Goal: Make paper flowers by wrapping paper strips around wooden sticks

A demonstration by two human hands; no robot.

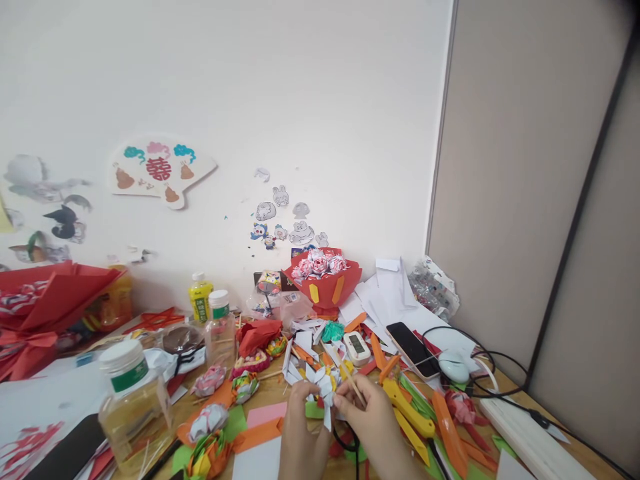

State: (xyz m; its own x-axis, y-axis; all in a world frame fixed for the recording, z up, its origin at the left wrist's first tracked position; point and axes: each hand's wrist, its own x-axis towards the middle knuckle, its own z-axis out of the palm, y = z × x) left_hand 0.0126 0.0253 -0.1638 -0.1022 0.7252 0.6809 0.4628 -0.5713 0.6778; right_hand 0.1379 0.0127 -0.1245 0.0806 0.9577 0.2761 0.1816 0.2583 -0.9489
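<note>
Grip, from my remote seat: my left hand (pixel 306 420) is drawn in narrow, pinching white folded paper (pixel 327 385) between thumb and fingers. The paper sits between both hands, low at centre, just above the table. My right hand (pixel 371 408) holds a thin wooden stick (pixel 353 383), slanting up and left, its thumb and finger meeting near the paper's right side. Whether that fingertip also presses the paper, I cannot tell.

Handling, my judgement: steady the paper with the left, pinch lightly so folds stay crisp, move the stick in small turns; force would probably tear it.

Surface: wooden table (pixel 271 392), heavily littered. Left to right: red-wrapped bouquet (pixel 50 313), clear jar (pixel 134 417) with white lid, crumpled paper flower (pixel 209 421), second red bouquet (pixel 324 288), small timer (pixel 357 348), yellow-handled tool (pixel 411 408), dark-screened phone (pixel 411 349), white power strip (pixel 530 433).

Room: pale wall (pixel 325 80) bearing a fan-shaped cutout (pixel 160 170) and small character cutouts (pixel 301 233); grey panel (pixel 520 167) at right.
</note>
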